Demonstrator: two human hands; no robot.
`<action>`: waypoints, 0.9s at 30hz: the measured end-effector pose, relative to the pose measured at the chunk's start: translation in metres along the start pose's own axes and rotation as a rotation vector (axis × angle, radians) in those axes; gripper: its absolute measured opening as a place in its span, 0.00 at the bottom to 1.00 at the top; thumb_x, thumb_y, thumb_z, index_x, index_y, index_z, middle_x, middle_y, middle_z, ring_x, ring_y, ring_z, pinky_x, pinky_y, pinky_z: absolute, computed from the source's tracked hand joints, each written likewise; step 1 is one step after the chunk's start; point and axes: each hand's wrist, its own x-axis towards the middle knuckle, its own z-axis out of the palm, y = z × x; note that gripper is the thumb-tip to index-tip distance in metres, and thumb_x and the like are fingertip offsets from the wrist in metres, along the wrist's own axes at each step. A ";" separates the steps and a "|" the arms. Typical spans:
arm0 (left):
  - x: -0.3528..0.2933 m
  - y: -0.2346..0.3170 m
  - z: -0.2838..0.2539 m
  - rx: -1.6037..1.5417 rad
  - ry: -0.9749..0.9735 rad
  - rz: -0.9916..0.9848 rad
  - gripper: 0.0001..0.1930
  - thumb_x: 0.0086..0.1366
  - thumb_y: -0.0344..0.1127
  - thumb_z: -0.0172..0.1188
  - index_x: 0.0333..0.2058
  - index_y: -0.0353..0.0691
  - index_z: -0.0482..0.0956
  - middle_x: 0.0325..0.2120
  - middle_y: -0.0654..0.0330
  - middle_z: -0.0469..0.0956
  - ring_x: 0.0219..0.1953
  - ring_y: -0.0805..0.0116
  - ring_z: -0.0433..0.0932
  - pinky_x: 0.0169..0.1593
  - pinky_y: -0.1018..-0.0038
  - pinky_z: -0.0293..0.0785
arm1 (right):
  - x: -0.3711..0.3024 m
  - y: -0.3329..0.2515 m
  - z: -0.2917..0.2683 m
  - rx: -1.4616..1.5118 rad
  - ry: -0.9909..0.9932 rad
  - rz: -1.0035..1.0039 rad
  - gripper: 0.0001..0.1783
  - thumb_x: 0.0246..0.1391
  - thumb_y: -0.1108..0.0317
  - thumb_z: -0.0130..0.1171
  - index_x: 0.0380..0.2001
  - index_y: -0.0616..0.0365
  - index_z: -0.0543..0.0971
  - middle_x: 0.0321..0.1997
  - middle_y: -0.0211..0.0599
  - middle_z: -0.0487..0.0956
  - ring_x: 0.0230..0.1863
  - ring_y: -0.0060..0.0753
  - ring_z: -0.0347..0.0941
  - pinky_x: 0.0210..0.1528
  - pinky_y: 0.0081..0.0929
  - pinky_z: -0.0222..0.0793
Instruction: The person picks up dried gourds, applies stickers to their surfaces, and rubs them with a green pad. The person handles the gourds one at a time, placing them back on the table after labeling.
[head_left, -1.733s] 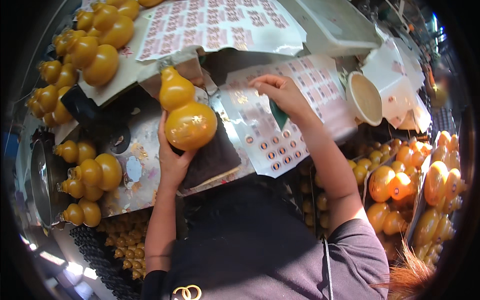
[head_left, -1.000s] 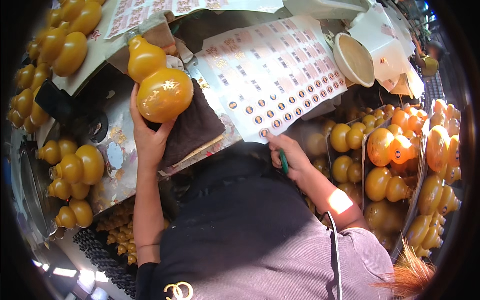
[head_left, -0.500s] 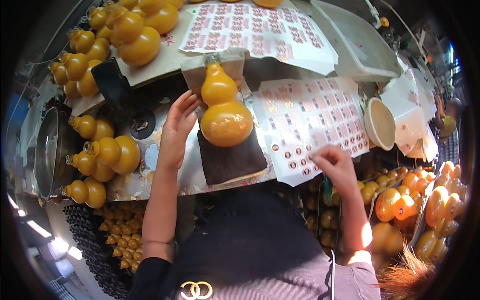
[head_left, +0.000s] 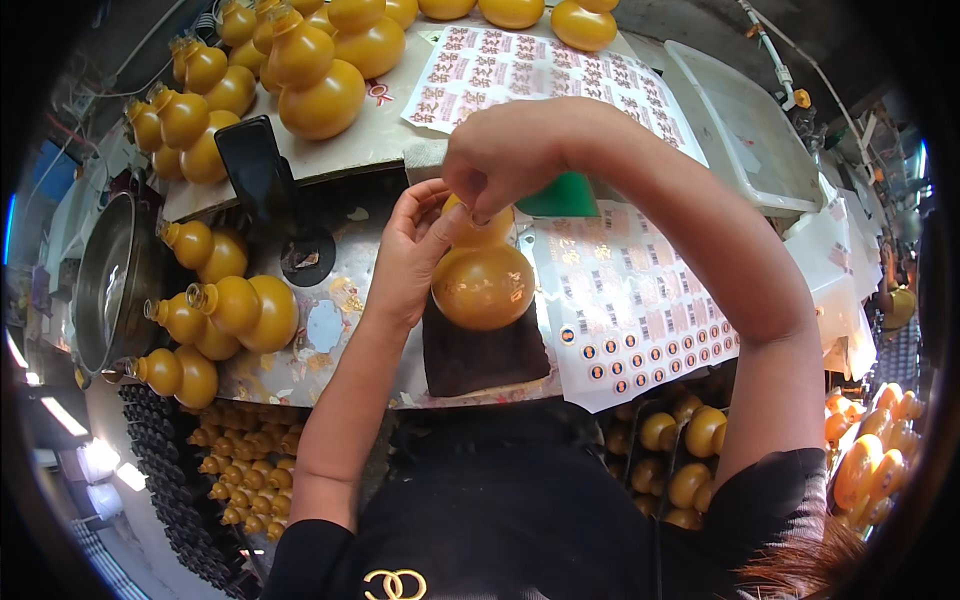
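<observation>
A glossy yellow gourd-shaped bottle (head_left: 484, 288) lies on a dark cloth pad (head_left: 480, 362), its neck pointing away from me. My left hand (head_left: 415, 245) curls against the left of its upper bulb, thumb across the surface. Reaching over from the right, my right hand (head_left: 510, 150) has its fingers pinched together at that bulb and hides most of it. Beneath the hand sticks out a flat green piece (head_left: 562, 196) that it holds. Anything small between the fingertips is hidden. To the right lies a sticker sheet (head_left: 640, 310) with rows of round dark labels.
Other yellow gourd bottles (head_left: 245, 308) stand to the left and along the back shelf. A phone (head_left: 252, 165) leans on a stand. Another printed sheet (head_left: 560, 75), a translucent bin (head_left: 740, 130) and a metal basin (head_left: 105, 280) surround the work. Crates of gourds (head_left: 690, 450) sit below the table.
My right hand has moved from the round stickers leftward and up onto the gourd bottle, bringing the green piece along. My left hand has closed in on the upper bulb from beside it.
</observation>
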 end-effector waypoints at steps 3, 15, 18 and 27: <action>0.000 -0.003 0.001 -0.005 0.013 0.009 0.21 0.62 0.32 0.62 0.52 0.36 0.67 0.48 0.58 0.71 0.51 0.73 0.70 0.56 0.75 0.67 | -0.001 0.005 0.004 -0.012 0.226 0.002 0.14 0.44 0.61 0.64 0.31 0.58 0.80 0.21 0.39 0.78 0.27 0.37 0.76 0.34 0.32 0.70; 0.000 -0.004 0.001 -0.030 0.005 -0.054 0.25 0.61 0.34 0.63 0.53 0.36 0.63 0.49 0.55 0.69 0.51 0.70 0.71 0.55 0.74 0.69 | -0.029 0.006 0.130 1.019 0.708 0.444 0.31 0.48 0.45 0.65 0.41 0.65 0.77 0.18 0.27 0.73 0.21 0.12 0.65 0.22 0.17 0.59; -0.002 -0.004 0.002 -0.043 0.019 -0.047 0.25 0.61 0.34 0.63 0.53 0.35 0.63 0.50 0.54 0.68 0.51 0.69 0.71 0.55 0.74 0.69 | -0.024 0.003 0.133 1.190 0.741 0.381 0.31 0.50 0.48 0.65 0.43 0.67 0.75 0.21 0.29 0.76 0.23 0.13 0.67 0.24 0.15 0.60; -0.001 -0.003 0.004 0.048 -0.014 -0.041 0.28 0.62 0.37 0.63 0.56 0.34 0.61 0.52 0.53 0.67 0.53 0.68 0.70 0.56 0.73 0.68 | -0.021 0.003 0.139 1.407 0.820 0.320 0.26 0.55 0.51 0.62 0.43 0.65 0.75 0.25 0.27 0.76 0.26 0.11 0.66 0.29 0.12 0.61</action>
